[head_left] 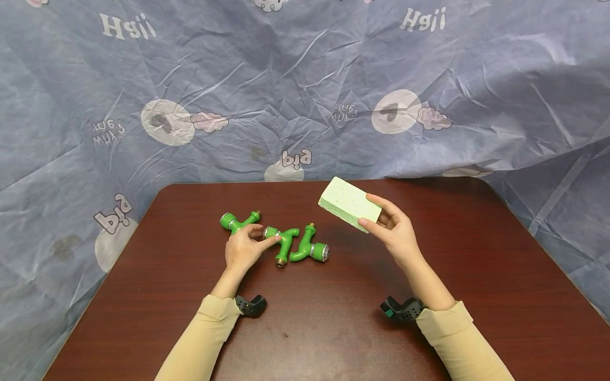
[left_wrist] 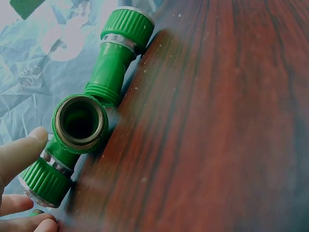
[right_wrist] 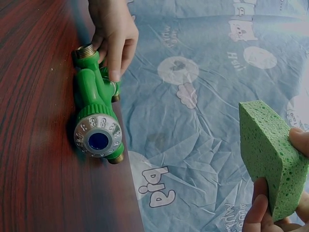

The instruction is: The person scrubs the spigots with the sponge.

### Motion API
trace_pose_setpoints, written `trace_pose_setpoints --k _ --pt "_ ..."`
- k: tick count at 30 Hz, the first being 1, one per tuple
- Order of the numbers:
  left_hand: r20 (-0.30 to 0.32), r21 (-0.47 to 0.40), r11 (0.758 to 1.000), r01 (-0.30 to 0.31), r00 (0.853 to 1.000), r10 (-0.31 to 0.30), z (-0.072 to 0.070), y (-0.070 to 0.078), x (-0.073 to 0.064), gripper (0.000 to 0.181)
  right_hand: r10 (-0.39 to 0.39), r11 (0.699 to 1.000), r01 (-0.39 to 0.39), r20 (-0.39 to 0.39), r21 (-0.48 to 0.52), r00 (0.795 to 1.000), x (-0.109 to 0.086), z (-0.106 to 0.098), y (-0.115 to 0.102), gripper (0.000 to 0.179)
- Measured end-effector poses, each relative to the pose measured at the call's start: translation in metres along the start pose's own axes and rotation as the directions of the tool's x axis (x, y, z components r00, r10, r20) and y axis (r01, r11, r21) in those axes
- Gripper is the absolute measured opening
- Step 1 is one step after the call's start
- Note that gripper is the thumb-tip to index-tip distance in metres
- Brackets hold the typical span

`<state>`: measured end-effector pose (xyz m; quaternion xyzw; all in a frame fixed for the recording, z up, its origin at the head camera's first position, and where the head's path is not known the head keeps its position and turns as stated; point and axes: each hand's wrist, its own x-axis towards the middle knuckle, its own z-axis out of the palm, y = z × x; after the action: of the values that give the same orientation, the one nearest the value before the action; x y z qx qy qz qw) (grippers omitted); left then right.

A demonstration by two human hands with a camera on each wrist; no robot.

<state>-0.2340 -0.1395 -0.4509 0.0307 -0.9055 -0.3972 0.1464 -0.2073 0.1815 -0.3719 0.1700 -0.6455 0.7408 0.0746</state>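
Three green taps with ribbed knobs lie on the table: a left tap (head_left: 229, 221), a middle tap (head_left: 286, 241) and a right tap (head_left: 305, 248). My left hand (head_left: 244, 247) reaches over the left tap, hiding part of it. Its thumb and forefinger are spread about the middle tap's knob (left_wrist: 46, 181), the thumb tip right at the collar. My right hand (head_left: 397, 233) holds a pale green sponge block (head_left: 350, 203) up above the table, to the right of the taps. Thumb and fingers pinch the sponge's near end, as the right wrist view also shows.
The dark red-brown wooden table (head_left: 324, 328) ends at a blue-grey printed cloth (head_left: 286, 79) hanging behind it. Each wrist carries a black strap mount, the left mount (head_left: 252, 306) and the right mount (head_left: 402, 308).
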Motion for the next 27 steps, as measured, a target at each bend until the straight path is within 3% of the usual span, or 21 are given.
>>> trace_pose_setpoints --k 12,17,20,27 --pt "0.033 -0.048 0.999 0.004 0.999 -0.002 0.0039 -0.0019 -0.0005 0.046 0.012 1.000 -0.012 -0.001 -0.016 1.000 0.0007 0.0013 -0.0001 0.056" --pt "0.025 -0.107 0.994 0.006 1.000 -0.003 0.0051 -0.0032 -0.0010 0.044 0.015 1.000 -0.015 -0.003 -0.019 1.000 0.0003 0.0013 -0.0002 0.055" --pt "0.020 -0.189 0.982 0.003 1.000 0.001 0.0051 -0.0027 -0.0011 0.045 0.015 1.000 -0.015 -0.003 -0.019 1.000 0.0001 0.0014 -0.0002 0.055" --pt "0.021 -0.377 0.926 0.015 1.000 -0.007 0.0023 0.0012 0.0008 0.047 0.016 1.000 -0.016 -0.001 -0.019 1.000 -0.0001 0.0013 -0.0003 0.055"
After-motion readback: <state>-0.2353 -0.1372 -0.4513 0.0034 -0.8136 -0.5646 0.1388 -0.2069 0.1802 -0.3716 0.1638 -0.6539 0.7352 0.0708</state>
